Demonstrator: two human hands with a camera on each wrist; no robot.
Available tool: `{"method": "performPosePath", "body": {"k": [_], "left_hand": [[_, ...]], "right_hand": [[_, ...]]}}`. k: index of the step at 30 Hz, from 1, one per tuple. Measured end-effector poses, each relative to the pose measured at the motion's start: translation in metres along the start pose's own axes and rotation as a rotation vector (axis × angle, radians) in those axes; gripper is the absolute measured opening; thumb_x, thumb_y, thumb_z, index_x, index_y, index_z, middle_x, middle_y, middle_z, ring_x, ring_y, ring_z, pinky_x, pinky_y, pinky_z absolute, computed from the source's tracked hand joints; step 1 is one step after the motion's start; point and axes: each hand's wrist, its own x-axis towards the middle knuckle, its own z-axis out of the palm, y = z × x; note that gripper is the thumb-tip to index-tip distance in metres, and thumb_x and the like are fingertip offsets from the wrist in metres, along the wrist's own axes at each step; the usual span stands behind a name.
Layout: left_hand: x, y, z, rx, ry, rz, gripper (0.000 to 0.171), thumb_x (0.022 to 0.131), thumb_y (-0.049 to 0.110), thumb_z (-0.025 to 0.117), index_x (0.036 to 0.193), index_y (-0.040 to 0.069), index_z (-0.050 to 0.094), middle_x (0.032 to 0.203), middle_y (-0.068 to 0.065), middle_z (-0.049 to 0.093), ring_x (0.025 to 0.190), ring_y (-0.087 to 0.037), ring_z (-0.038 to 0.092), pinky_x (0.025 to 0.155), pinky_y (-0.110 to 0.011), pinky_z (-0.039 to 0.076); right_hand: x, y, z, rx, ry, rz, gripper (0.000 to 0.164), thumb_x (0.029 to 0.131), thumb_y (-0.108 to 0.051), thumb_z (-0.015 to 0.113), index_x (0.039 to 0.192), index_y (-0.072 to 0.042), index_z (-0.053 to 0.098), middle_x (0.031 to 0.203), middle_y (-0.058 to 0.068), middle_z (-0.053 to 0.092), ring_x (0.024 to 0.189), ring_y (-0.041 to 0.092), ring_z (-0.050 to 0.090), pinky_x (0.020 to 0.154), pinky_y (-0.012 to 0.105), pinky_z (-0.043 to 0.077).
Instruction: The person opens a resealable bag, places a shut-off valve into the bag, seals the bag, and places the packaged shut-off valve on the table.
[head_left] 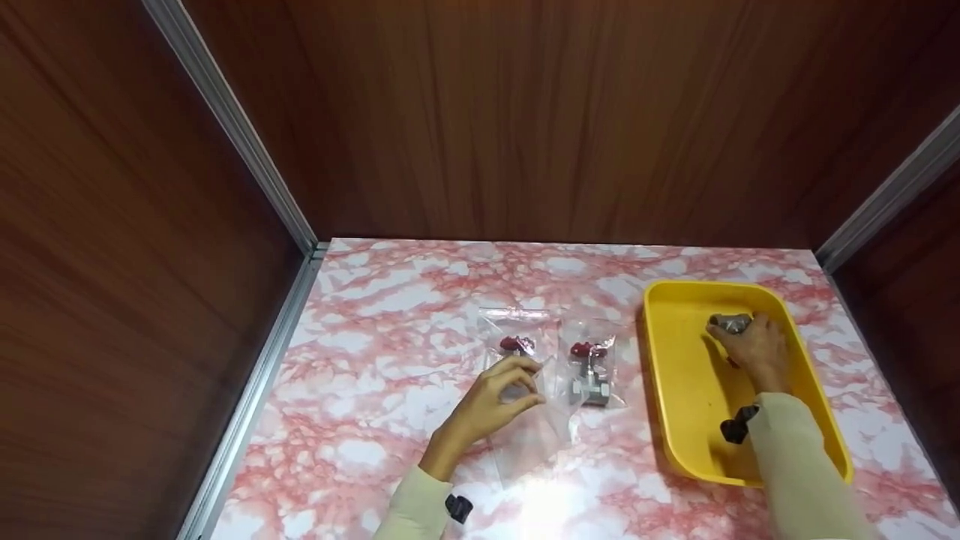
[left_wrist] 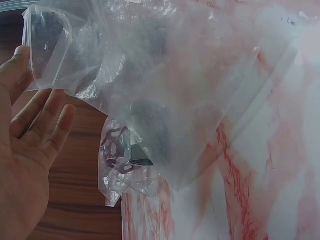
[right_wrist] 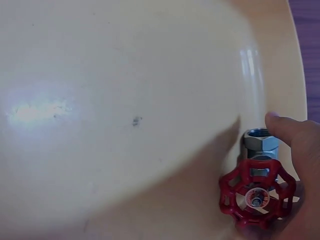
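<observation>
My left hand (head_left: 487,401) holds a clear zip-lock plastic bag (head_left: 529,446) near its zip edge, with the bag hanging down over the table. In the left wrist view the thumb lies against the mouth of the bag (left_wrist: 50,50), and the other fingers are loosely bent below it. Inside the yellow tray (head_left: 664,390), my right hand (head_left: 759,352) grips a metal valve (head_left: 733,323) by its body. Its red handwheel (right_wrist: 257,164) and threaded end show in the right wrist view, the thumb by the threaded end.
Two bagged valves with red handwheels, a left one (head_left: 516,343) and a right one (head_left: 589,350), lie just beyond my left hand on the red-and-white marbled table (head_left: 360,390). Brown wood-grain panels (head_left: 510,127) with metal edging enclose the back and sides.
</observation>
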Motion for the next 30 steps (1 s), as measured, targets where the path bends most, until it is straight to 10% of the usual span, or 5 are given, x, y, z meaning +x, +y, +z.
{"method": "performPosePath", "body": {"k": [30], "left_hand": [[-0.0014,-0.0017,0.0015,0.015,-0.011,0.003,0.019,0.099,0.026,0.077,0.095,0.009,0.069,0.134,-0.017,0.067,0.13,-0.027,0.065,0.104,-0.028,0.058]], "right_hand": [[0.0005,0.0053,0.0034,-0.05,-0.029,0.085,0.106,0.096,-0.072,0.06,0.148,0.014,0.028,0.136,0.044,0.048,0.115,0.053,0.054,0.109,0.068,0.045]]}}
